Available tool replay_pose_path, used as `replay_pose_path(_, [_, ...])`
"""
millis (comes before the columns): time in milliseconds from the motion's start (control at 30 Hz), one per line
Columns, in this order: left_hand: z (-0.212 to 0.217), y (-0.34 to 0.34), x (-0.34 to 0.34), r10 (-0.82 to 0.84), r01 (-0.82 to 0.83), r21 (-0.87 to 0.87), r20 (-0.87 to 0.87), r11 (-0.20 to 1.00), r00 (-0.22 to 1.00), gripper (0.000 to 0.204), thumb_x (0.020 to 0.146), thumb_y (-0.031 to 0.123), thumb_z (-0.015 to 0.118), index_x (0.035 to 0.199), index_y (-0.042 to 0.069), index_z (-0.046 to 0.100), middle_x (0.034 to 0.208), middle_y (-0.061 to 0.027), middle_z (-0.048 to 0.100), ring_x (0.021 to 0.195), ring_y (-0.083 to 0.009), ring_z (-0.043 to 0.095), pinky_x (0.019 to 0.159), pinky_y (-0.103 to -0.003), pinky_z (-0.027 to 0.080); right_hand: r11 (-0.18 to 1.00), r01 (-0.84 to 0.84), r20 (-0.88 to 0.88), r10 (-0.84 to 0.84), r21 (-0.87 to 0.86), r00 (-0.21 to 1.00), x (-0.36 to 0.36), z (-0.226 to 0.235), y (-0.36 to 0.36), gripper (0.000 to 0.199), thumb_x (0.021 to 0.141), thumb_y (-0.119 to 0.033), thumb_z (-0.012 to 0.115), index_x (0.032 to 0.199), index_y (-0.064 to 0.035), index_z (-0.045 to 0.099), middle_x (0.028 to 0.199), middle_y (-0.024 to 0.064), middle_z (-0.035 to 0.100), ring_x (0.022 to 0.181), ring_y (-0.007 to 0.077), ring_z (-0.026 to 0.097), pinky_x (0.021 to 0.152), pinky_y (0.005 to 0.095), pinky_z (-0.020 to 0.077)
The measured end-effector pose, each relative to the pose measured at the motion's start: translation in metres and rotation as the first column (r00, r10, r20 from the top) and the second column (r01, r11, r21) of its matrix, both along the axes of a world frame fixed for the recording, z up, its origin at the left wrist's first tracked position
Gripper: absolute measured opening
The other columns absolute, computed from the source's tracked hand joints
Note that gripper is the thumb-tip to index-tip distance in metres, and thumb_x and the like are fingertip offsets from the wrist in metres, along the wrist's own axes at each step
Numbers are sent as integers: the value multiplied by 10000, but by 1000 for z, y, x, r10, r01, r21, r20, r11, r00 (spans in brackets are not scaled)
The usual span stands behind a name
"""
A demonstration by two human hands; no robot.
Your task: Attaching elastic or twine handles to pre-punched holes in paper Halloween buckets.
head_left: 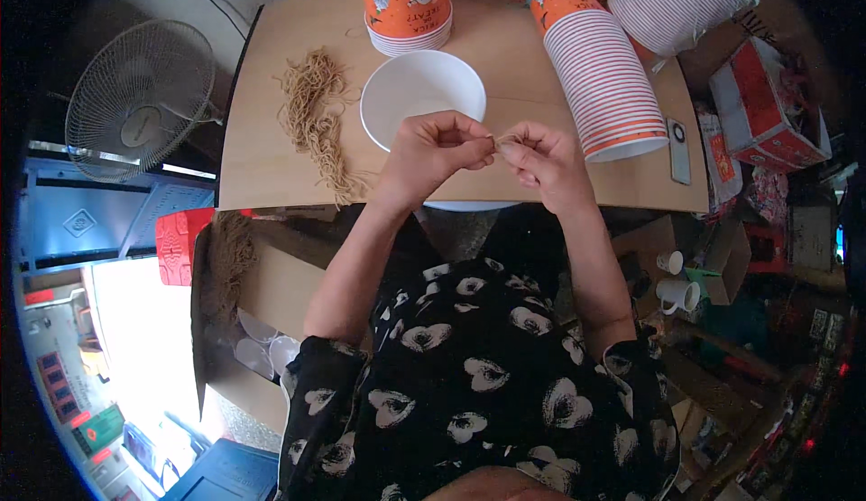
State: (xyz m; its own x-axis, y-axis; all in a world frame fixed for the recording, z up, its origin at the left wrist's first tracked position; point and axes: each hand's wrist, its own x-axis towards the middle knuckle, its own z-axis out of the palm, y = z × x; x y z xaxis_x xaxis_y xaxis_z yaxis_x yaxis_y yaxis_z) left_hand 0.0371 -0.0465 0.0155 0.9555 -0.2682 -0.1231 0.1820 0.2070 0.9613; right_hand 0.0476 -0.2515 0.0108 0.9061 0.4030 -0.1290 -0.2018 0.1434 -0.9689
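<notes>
Both hands meet over the near side of the white bucket [419,91], whose open mouth faces up. My left hand [431,154] pinches thumb against fingers at one end of a short, thin tan cord [502,139]. The fingertips of my right hand [546,160] are closed on the same cord, and they hide most of it. Left of the bucket lies a loose heap of tan cords [311,109], trailing toward the table's near edge.
Stacked orange printed paper buckets [408,9] stand at the back. A long nested stack of them [600,73] lies on its side at right, beside a phone-like device [678,151]. A fan [140,100] is left of the table [262,158]; a red-and-white carton [767,109] is right.
</notes>
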Motion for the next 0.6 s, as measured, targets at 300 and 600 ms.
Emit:
replay_pose_path(300, [4,-3,-9,-3,-36,244,159,969,987,177,876,39,724,1031,-43,701,921,-83,726,834,-119,676,791,-258,560,997,24,-154,-11,78,988,2,-5,-3,124,892,-135,707,899,-16,671,683,-40,530,503,14,396,432,171,276])
replay_pose_path(600, [-2,-5,-8,4,-35,183,169,983,986,130,869,37,725,965,-49,712,846,-52,717,777,-84,668,705,-227,554,996,30,-54,-34,-82,998,-6,0,-5,176,941,-179,667,876,-15,673,699,-7,599,488,16,445,414,180,320])
